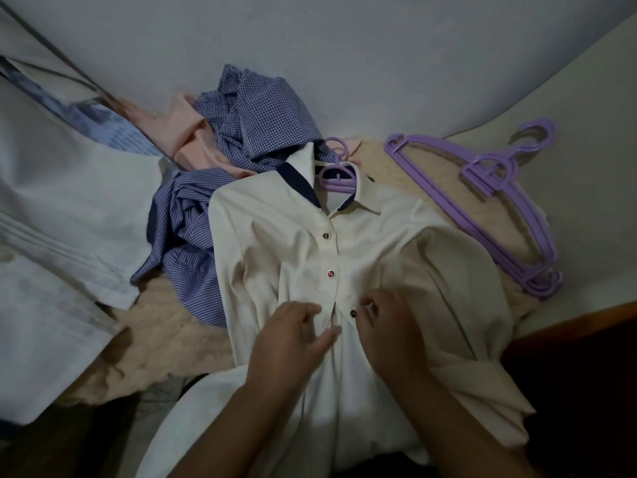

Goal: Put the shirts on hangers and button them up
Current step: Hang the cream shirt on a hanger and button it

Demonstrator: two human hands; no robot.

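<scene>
Pretty dim shot overall, kinda grey-blue and flat. The cream shirt [286, 243] is the brightest thing, and soft shadows sit in its folds. Below and right of the shirt it drops to near black. Wide-angle bend curves the edges, and the left edge looks smeared. No glare.

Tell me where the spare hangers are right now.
In the head view, the spare hangers lie stacked on the beige cover, at the upper right, just right of the cream shirt and clear of both hands.
</scene>
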